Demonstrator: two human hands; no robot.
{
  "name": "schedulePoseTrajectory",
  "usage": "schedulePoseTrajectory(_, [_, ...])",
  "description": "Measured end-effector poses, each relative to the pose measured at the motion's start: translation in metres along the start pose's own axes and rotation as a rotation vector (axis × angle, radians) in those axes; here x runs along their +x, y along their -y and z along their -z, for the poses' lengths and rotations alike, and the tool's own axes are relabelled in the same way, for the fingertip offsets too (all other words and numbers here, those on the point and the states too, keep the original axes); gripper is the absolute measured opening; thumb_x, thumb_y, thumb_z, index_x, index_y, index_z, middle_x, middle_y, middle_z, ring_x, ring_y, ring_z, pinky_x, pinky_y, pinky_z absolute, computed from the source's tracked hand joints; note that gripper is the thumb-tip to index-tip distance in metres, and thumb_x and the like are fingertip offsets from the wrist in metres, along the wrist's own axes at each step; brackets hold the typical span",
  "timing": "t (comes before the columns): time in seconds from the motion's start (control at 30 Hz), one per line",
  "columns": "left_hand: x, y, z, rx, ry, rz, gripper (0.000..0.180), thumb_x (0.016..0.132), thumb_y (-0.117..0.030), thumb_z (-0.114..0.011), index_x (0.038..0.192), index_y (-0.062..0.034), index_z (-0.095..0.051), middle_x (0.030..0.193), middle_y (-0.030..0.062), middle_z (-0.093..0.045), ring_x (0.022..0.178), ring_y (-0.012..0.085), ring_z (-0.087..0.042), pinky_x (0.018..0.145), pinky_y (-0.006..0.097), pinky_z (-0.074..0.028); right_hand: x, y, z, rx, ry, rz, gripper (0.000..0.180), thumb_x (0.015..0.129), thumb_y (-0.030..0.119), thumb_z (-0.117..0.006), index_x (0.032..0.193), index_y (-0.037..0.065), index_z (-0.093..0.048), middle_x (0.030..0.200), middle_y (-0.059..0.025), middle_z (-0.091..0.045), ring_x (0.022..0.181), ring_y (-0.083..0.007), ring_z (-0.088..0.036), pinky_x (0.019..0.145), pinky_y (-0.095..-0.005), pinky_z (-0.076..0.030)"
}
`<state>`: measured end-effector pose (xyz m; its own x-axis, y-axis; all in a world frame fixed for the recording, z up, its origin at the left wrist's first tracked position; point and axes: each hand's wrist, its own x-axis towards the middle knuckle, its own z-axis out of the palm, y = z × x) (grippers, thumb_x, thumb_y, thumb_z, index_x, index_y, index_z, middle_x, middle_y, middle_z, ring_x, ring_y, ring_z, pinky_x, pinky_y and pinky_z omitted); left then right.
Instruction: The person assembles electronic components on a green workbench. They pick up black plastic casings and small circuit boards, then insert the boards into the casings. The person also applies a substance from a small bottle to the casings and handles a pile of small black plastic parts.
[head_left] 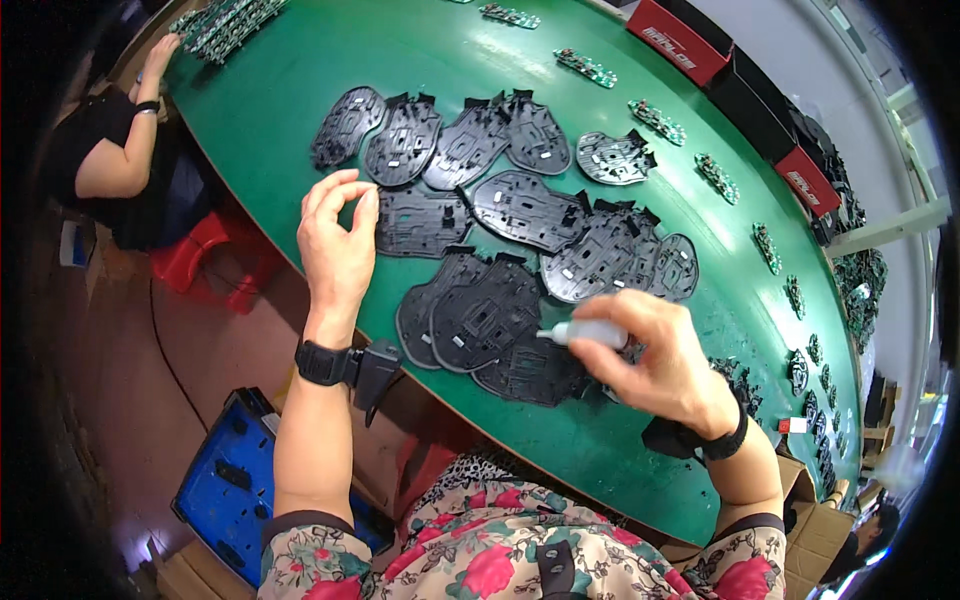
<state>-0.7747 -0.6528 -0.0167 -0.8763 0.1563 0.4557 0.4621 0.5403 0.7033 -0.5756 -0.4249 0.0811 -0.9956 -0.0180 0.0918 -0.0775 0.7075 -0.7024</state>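
Note:
My right hand point(655, 355) is wrapped round a small pale squeeze bottle point(592, 333) with a thin nozzle. The nozzle points left, over the nearest black moulded plastic shells point(487, 312), which overlap in a pile. My left hand point(338, 240) is raised at the left of the group, thumb and fingertips drawn close together in a pinch. Whatever may be between them is too small to make out. Beside its thumb lies another black shell point(422, 222). More shells point(530, 208) lie behind, inner sides up, with ribs and slots showing.
Green circuit boards point(658, 122) stand in a curved row along the green table point(560, 450). Red and black boxes point(680, 40) line the far edge. A co-worker point(115, 150) sits at the left, one hand by stacked boards point(225, 30). A blue crate point(225, 480) is below left.

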Motion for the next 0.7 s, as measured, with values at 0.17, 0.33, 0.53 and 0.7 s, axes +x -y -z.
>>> schedulePoseTrajectory(0.17, [0.000,-0.001,0.001,0.021,-0.022,-0.017,0.012,0.084,-0.013,-0.067,0.089,-0.0034,-0.069,0.109,0.0077,-0.064,0.104,0.0234,-0.059,0.093,0.034,-0.044,-0.002,0.010,-0.022,0.007,0.002,0.114,0.026,0.076,0.014,-0.074,0.098,0.004,-0.063,0.078,-0.0122,-0.061,0.070,-0.0287,-0.061,0.061,-0.0373,-0.050])
schedulePoseTrajectory(0.33, [0.000,0.000,-0.002,0.005,-0.032,-0.012,0.010,0.083,-0.013,-0.067,0.087,-0.0034,-0.069,0.108,0.0074,-0.065,0.104,0.0233,-0.059,0.092,0.034,-0.044,0.010,0.016,-0.045,-0.013,0.001,0.229,0.029,0.076,0.014,-0.074,0.101,0.004,-0.062,0.079,-0.0117,-0.060,0.069,-0.0290,-0.059,0.061,-0.0380,-0.049])
schedulePoseTrajectory(0.53, [0.000,0.000,-0.001,-0.018,-0.038,-0.014,0.010,0.082,-0.013,-0.068,0.086,-0.0039,-0.068,0.107,0.0076,-0.065,0.103,0.0240,-0.059,0.092,0.035,-0.044,0.019,0.016,-0.056,-0.043,0.001,0.195,0.028,0.077,0.014,-0.072,0.100,0.004,-0.062,0.078,-0.0114,-0.059,0.070,-0.0294,-0.059,0.062,-0.0385,-0.049])
schedulePoseTrajectory(0.7, [0.001,0.002,-0.001,-0.021,-0.057,-0.028,0.010,0.082,-0.013,-0.068,0.085,-0.0037,-0.068,0.107,0.0079,-0.065,0.103,0.0246,-0.059,0.091,0.035,-0.045,0.024,0.026,-0.053,-0.010,-0.003,0.192,0.026,0.077,0.014,-0.072,0.099,0.004,-0.062,0.077,-0.0114,-0.058,0.069,-0.0295,-0.059,0.061,-0.0384,-0.049])
